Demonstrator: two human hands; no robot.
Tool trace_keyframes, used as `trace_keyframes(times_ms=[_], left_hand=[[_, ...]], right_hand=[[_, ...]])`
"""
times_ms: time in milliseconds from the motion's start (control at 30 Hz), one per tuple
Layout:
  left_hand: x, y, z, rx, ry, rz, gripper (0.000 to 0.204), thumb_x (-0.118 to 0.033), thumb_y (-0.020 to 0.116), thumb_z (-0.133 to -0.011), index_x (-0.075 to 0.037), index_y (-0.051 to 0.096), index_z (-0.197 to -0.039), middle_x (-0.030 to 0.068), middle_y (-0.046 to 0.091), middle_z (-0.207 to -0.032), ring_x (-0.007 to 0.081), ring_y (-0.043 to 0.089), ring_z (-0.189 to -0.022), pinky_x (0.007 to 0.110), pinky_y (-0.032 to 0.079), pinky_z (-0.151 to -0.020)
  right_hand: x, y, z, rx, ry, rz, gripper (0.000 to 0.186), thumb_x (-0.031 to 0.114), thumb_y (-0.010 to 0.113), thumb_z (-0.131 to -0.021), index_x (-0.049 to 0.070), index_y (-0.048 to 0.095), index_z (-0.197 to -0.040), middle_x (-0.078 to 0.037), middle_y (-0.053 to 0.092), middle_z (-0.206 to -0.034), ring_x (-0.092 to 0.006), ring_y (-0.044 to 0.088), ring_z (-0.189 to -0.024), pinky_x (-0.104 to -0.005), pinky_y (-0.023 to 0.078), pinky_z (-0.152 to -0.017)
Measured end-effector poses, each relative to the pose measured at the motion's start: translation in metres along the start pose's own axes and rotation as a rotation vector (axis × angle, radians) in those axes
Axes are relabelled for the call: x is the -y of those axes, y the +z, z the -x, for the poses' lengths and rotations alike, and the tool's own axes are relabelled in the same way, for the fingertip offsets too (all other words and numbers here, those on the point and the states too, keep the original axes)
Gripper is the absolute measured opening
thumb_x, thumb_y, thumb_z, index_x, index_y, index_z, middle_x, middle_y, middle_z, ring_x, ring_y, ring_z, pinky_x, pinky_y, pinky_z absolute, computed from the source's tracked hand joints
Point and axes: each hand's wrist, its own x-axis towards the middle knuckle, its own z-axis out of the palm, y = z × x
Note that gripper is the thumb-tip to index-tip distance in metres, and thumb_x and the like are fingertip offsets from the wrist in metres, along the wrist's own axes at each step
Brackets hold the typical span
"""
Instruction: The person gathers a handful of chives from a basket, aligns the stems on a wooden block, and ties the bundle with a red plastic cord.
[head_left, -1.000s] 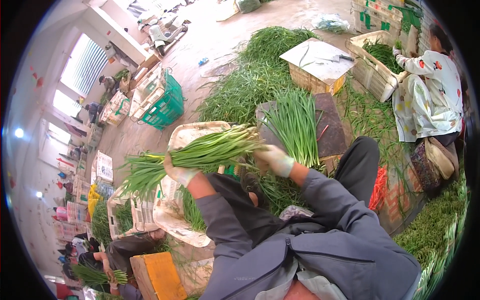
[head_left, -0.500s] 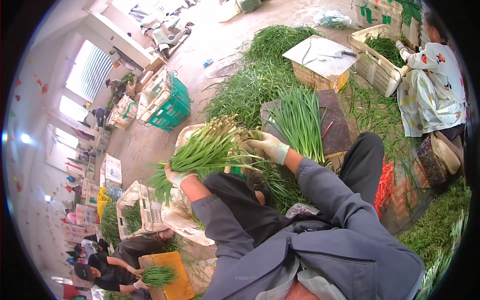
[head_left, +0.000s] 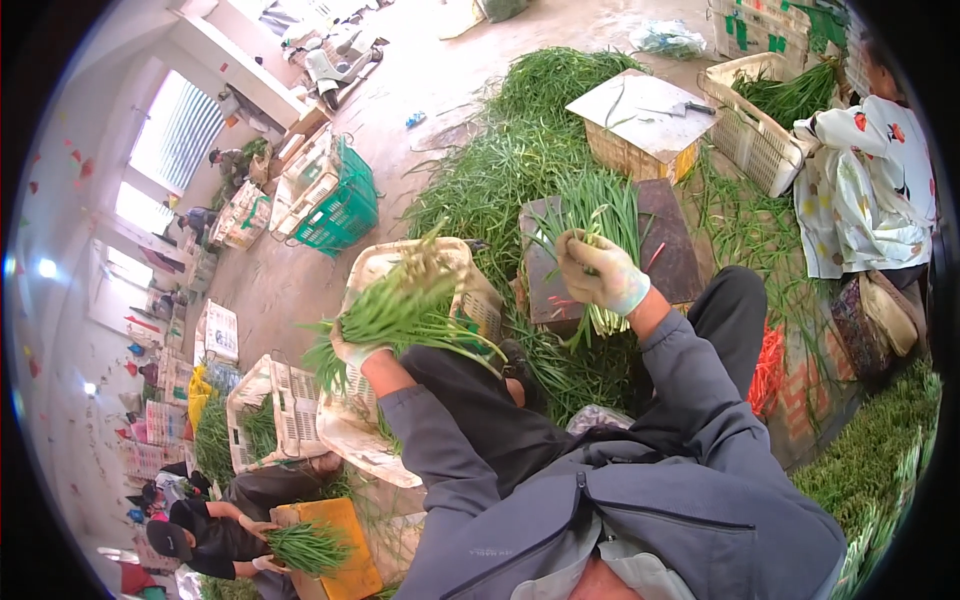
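Observation:
My left hand (head_left: 352, 347), in a pale glove, grips a loose bunch of green chives (head_left: 392, 315), its upper part blurred by motion, over a white crate (head_left: 365, 260). My right hand (head_left: 600, 270), also gloved, has curled fingers round a few pale stalks above a dark board (head_left: 665, 280). On that board lies another bunch of long chives (head_left: 620, 205), partly hidden by this hand. Bits of red strip lie on the board beside it.
Ahead are a pile of greens (head_left: 475, 175) and a box with a white top and knife (head_left: 620, 105). A co-worker (head_left: 865, 185) sits at right by a crate (head_left: 740, 140). Another (head_left: 190, 535) holds greens at lower left. Red ties (head_left: 762, 380) lie beside my right leg.
My right hand has left the held bunch and moved right, over the board. The bunch in my left hand has tilted. The lower-left co-worker's greens have come over the yellow box.

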Motion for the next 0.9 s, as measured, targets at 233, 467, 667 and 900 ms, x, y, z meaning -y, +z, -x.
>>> trace_keyframes(times_ms=[233,467,667,900], left_hand=[[0.033,0.036,0.048,0.654,-0.368,0.708,0.046,-0.013,0.063,-0.084,0.004,0.054,-0.125,0.0009,0.06,-0.093,0.0135,0.058,-0.089,0.029,0.049,-0.083],[0.054,0.054,0.081,0.707,-0.285,0.661,0.053,-0.016,0.055,-0.09,-0.001,0.042,-0.139,-0.0009,0.053,-0.09,0.013,0.056,-0.087,0.034,0.047,-0.088],[0.057,0.049,0.079,0.733,-0.306,0.71,0.052,-0.021,0.052,-0.091,-0.004,0.041,-0.139,-0.0024,0.05,-0.089,0.0119,0.053,-0.083,0.031,0.046,-0.084],[0.071,0.052,0.082,0.696,-0.261,0.636,0.055,-0.021,0.054,-0.086,-0.005,0.044,-0.138,-0.0049,0.044,-0.084,0.0084,0.048,-0.077,0.029,0.045,-0.079]], right_hand=[[-0.024,0.02,-0.031,-0.118,0.234,0.509,0.032,0.027,0.056,-0.099,0.002,0.06,-0.119,-0.007,0.066,-0.093,-0.0076,0.048,-0.059,-0.0234,0.041,-0.053],[-0.08,0.015,-0.045,0.065,0.386,0.145,0.046,0.043,0.05,-0.102,0.003,0.062,-0.12,-0.006,0.067,-0.111,-0.0128,0.062,-0.098,-0.029,0.051,-0.085],[-0.084,0.021,-0.019,0.121,0.181,0.504,0.042,0.033,0.056,-0.1,0.001,0.06,-0.126,-0.003,0.067,-0.114,-0.0117,0.062,-0.103,-0.0287,0.049,-0.088],[-0.073,0.015,-0.028,-0.015,0.225,0.697,0.042,0.031,0.062,-0.094,0.0,0.062,-0.123,-0.003,0.067,-0.105,-0.0118,0.061,-0.091,-0.0274,0.049,-0.085]])
